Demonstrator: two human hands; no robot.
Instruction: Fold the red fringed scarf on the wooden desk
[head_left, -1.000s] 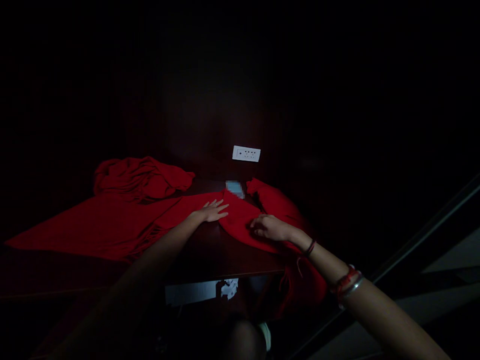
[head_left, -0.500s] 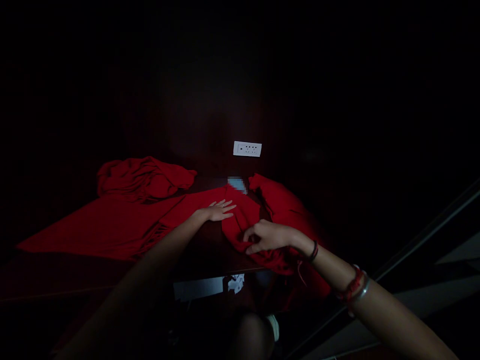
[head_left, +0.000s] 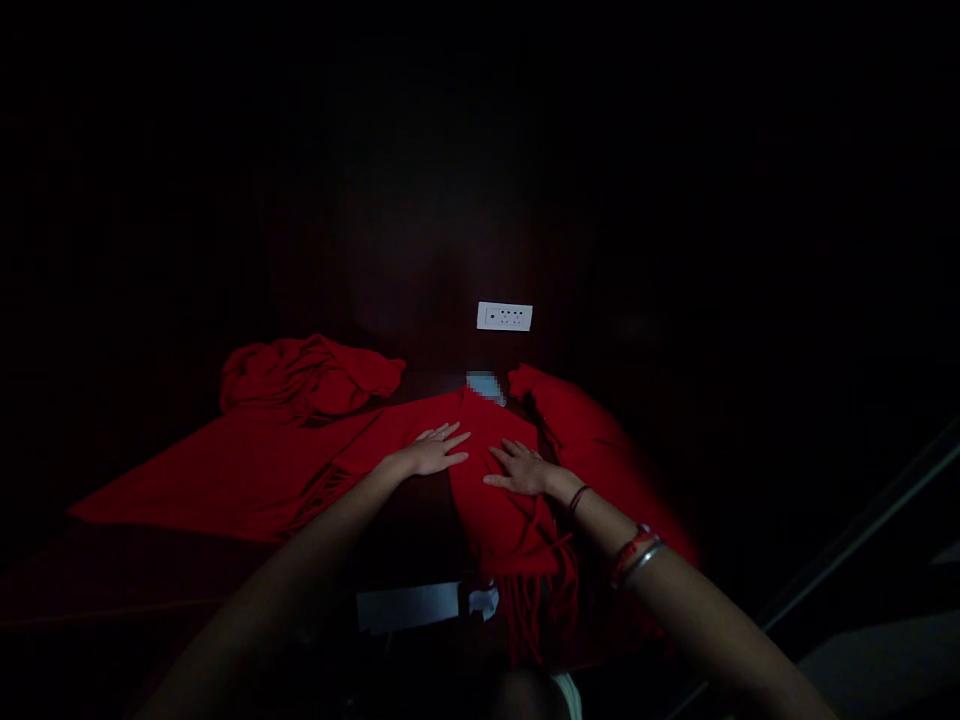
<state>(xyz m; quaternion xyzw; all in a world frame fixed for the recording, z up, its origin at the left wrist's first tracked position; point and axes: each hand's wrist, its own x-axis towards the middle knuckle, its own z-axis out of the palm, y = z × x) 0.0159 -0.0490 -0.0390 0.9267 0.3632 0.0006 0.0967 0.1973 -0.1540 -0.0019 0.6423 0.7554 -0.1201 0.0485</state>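
Note:
A red fringed scarf (head_left: pixel 491 520) lies over a dark table, folded at an angle, with its tasselled end hanging over the front edge. My left hand (head_left: pixel 433 453) rests flat on the scarf with fingers spread, a ring on one finger. Just to its right, my right hand (head_left: pixel 519 470) lies palm down on the same cloth, fingers stretched out. Another stretch of red cloth (head_left: pixel 217 470) spreads to the left, tapering to a point; whether it is the same piece I cannot tell.
At the back left sits a crumpled red cloth heap (head_left: pixel 315 375). More red cloth (head_left: pixel 592 430) lies on the right. A pale blurred item (head_left: pixel 486 387) is behind the scarf, below a white wall socket (head_left: pixel 505 317). White paper (head_left: pixel 409 606) shows below the table edge.
My right hand has gone from a curled grip near the scarf's bunched end to lying flat on it. The scarf end now falls straight toward me, tassels hanging. My left hand stays flat.

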